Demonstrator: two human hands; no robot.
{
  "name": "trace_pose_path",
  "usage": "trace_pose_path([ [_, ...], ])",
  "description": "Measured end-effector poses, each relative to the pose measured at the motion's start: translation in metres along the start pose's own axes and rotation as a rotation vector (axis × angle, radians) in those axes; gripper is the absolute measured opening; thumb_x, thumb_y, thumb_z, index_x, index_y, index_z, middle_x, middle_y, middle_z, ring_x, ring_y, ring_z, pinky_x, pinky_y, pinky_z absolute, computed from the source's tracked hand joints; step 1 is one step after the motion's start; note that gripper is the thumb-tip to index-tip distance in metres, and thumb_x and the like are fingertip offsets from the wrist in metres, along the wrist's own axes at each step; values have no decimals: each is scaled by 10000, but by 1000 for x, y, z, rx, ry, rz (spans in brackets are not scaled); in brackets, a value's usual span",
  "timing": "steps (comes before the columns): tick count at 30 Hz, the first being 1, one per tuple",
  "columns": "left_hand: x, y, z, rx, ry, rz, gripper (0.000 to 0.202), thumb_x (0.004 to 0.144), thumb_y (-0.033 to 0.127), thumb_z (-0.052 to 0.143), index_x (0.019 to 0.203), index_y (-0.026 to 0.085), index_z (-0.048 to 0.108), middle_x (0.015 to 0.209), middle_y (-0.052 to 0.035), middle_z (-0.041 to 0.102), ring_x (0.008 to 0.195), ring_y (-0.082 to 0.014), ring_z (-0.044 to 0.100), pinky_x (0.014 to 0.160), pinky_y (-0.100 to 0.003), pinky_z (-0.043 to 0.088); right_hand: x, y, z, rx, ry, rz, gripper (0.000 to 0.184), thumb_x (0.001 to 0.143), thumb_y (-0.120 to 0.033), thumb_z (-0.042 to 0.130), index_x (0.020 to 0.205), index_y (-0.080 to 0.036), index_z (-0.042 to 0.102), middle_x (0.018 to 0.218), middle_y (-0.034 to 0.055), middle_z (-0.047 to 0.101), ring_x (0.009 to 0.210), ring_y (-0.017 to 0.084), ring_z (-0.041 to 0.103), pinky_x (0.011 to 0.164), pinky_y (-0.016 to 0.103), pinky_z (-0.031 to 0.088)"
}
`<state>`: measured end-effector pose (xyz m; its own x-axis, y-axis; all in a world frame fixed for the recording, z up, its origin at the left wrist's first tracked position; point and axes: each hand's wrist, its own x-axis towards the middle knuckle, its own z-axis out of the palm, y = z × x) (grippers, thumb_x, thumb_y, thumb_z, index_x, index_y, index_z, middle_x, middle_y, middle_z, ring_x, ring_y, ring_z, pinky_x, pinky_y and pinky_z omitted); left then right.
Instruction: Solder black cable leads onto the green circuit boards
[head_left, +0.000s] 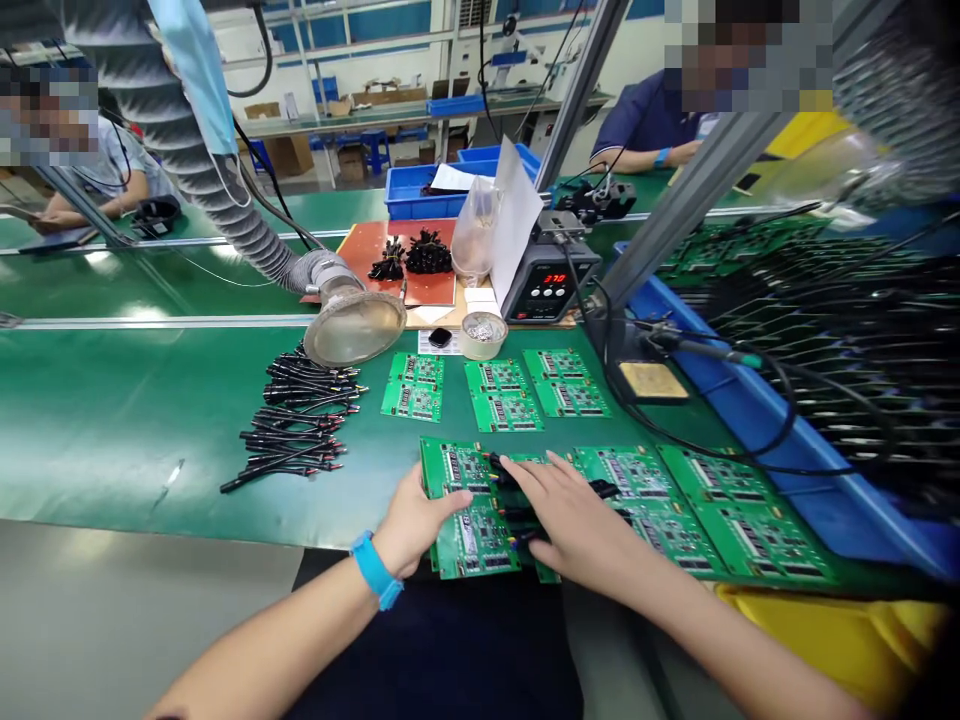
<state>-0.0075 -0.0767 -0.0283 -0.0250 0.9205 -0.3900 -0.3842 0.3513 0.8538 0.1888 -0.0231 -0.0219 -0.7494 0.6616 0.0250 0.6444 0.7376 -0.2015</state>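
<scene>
My left hand (412, 520) grips a green circuit board (469, 555) by its left edge, thumb on top; another board's edge shows underneath. My right hand (566, 505) is curled over several short black cables (517, 515) at that board's right edge. Their coloured wire ends point at the board, and the palm hides their middles. More green boards (630, 475) lie in a row to the right, partly behind my right hand and forearm. Behind are smaller green boards (504, 395). A pile of black cables (300, 420) lies to the left.
A fume hose nozzle (356, 330) hangs over the bench near a soldering station (551, 285). A round tin (482, 335) and a sponge (652, 381) stand nearby. On the right, a blue bin (720, 385) holds many black cables. Two people sit opposite.
</scene>
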Motion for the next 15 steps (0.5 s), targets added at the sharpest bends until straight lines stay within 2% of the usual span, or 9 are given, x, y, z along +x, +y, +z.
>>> trace_pose_path([
  [3,-8,13,2,-110,-61,-41,470,620,230,744,1022,111,532,1007,-124,634,901,-259,607,832,-393,463,-7,2,-18,70,45,8,813,586,-134,481,1351,-157,208,1245,112,458,1166,242,417,1055,514,215],
  [5,-16,26,2,-182,-140,-58,464,629,208,740,1035,117,534,990,-116,642,879,-255,618,820,-398,469,-12,-1,-30,125,86,25,831,626,-174,500,1372,-167,135,1291,115,416,1186,235,403,1030,469,295],
  [7,-22,40,4,-227,-231,-66,459,629,187,737,1042,124,545,990,-113,645,884,-260,619,817,-399,471,-15,-10,-35,310,189,60,808,658,-224,538,1369,-196,153,1312,114,396,1178,238,419,973,413,384],
  [9,-26,51,7,-257,-332,-98,457,622,184,735,1042,132,563,989,-113,646,894,-268,618,813,-400,473,-15,-27,-31,538,349,95,766,684,-309,565,1348,-227,192,1306,114,404,1159,248,443,931,388,425],
  [11,-26,56,10,-268,-406,-154,470,599,193,741,1037,136,579,974,-117,651,873,-277,625,787,-403,485,-11,-48,-22,648,504,125,728,742,-387,492,1342,-234,110,1289,129,414,1147,247,456,900,390,447],
  [13,-23,58,11,-255,-433,-212,494,575,209,748,1038,140,588,946,-119,659,800,-275,643,729,-403,504,-8,-65,-17,683,618,168,596,829,-332,300,1329,-247,-13,1251,133,448,1115,209,489,860,377,471],
  [15,-18,62,13,-229,-430,-241,514,572,228,746,1055,153,586,927,-118,664,731,-265,652,675,-397,515,-8,-72,-22,696,680,194,583,823,-307,318,1314,-260,7,1198,122,491,1053,196,533,830,355,485],
])
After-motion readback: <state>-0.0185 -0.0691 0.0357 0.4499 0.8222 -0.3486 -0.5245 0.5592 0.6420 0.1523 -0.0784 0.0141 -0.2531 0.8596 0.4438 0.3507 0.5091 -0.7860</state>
